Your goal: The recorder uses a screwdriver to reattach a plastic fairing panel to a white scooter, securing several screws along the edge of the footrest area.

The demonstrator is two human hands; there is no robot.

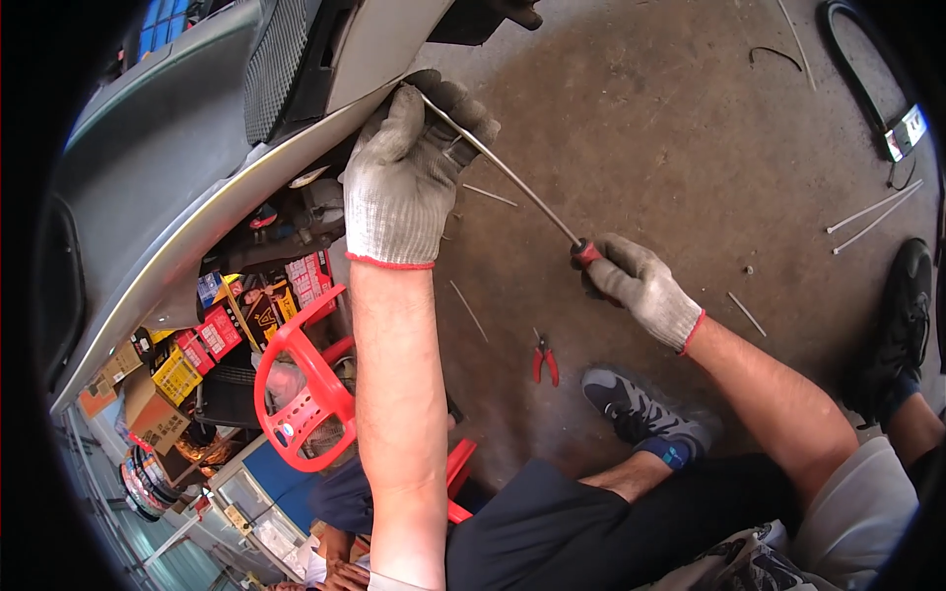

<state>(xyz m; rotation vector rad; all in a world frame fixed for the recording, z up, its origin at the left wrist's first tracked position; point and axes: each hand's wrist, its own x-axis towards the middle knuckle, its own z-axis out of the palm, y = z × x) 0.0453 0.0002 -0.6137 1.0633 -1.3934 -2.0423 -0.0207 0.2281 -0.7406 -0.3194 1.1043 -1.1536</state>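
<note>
My right hand [645,286], in a grey-white work glove with a red cuff, is closed round the red and black handle of a long screwdriver [522,189]. The thin metal shaft slants up and left to my left hand [404,187], which wears a matching glove. There the thumb and curled fingers close about the tip end, right at the lower edge of a pale curved vehicle panel [296,148]. The tip itself is hidden by the glove and the panel edge. A black mesh-textured part [276,69] sits behind the panel.
Red-handled pliers [544,361] lie on the concrete floor near my shoe [641,414]. White strips [877,217] and a black hose-like loop [862,69] lie at right. A red plastic stool [310,394] and stacked boxes [212,335] stand left. Another person's hands [345,573] show lower left.
</note>
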